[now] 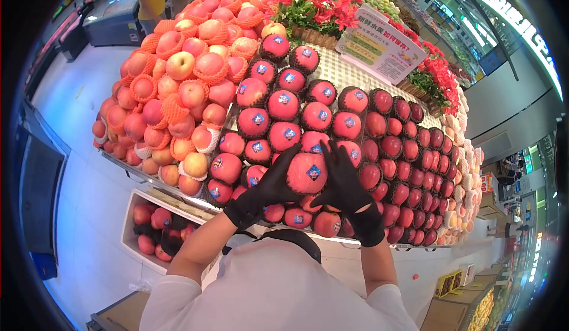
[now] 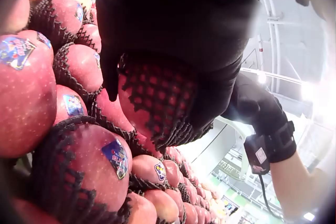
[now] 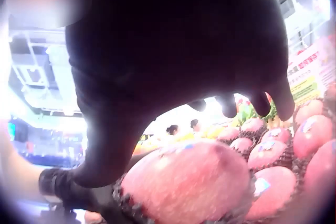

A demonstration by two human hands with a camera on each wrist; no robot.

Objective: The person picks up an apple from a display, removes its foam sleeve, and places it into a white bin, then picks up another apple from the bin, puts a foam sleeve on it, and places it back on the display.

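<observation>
A large red apple with a blue sticker is held up over the front rows of the display, between two black-gloved hands. My left hand grips it from the left side. In the left wrist view, the gloved fingers curl round the apple's black foam net. My right hand arches at the apple's right side, its fingers extended and spread. From the right wrist, a gap shows between that palm and the apple. Stickered apples in black nets lie in rows just beyond the hands.
Peach-toned fruit in pink nets is heaped at left, smaller dark red apples at right. A white foam box with apples and black nets stands below left. A sign and red flowers stand behind.
</observation>
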